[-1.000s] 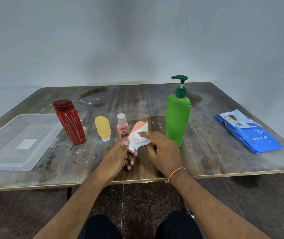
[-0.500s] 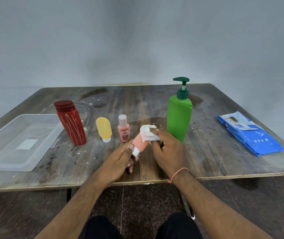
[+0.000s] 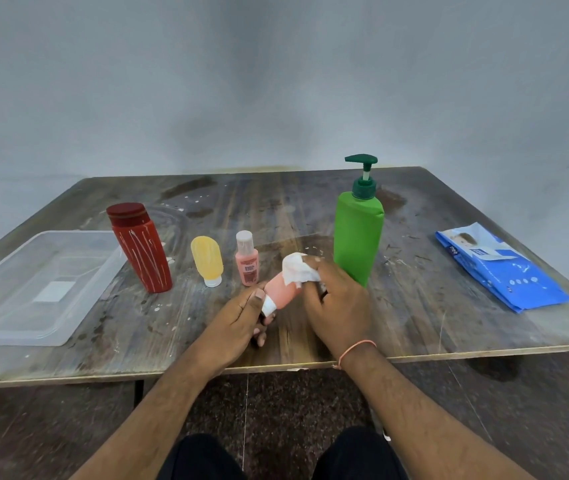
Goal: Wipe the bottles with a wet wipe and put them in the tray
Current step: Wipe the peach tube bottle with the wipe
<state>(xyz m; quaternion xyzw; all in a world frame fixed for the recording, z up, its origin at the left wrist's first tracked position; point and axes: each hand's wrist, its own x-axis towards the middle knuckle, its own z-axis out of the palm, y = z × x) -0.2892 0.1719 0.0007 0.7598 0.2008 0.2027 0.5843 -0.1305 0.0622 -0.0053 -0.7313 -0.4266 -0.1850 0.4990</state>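
My left hand [image 3: 238, 323] grips the white cap end of a small salmon squeeze bottle [image 3: 281, 291], held tilted above the table. Over that bottle's far end, my right hand [image 3: 336, 303] presses a crumpled white wet wipe [image 3: 297, 269]. Standing on the table are a red bottle [image 3: 141, 247], a yellow squeeze bottle [image 3: 207, 259] on its cap, a small pink bottle [image 3: 246, 261] and a tall green pump bottle [image 3: 357, 233]. At the left lies a clear plastic tray [image 3: 9, 327] with nothing in it.
A blue wet-wipe pack [image 3: 504, 271] lies flat at the table's right side. The worn wooden table [image 3: 432, 327] has its front edge just below my wrists. A grey wall stands behind the table.
The wipe has slid from the middle of the salmon bottle up to its far end, uncovering the bottle's body. My left hand keeps its hold on the cap end.
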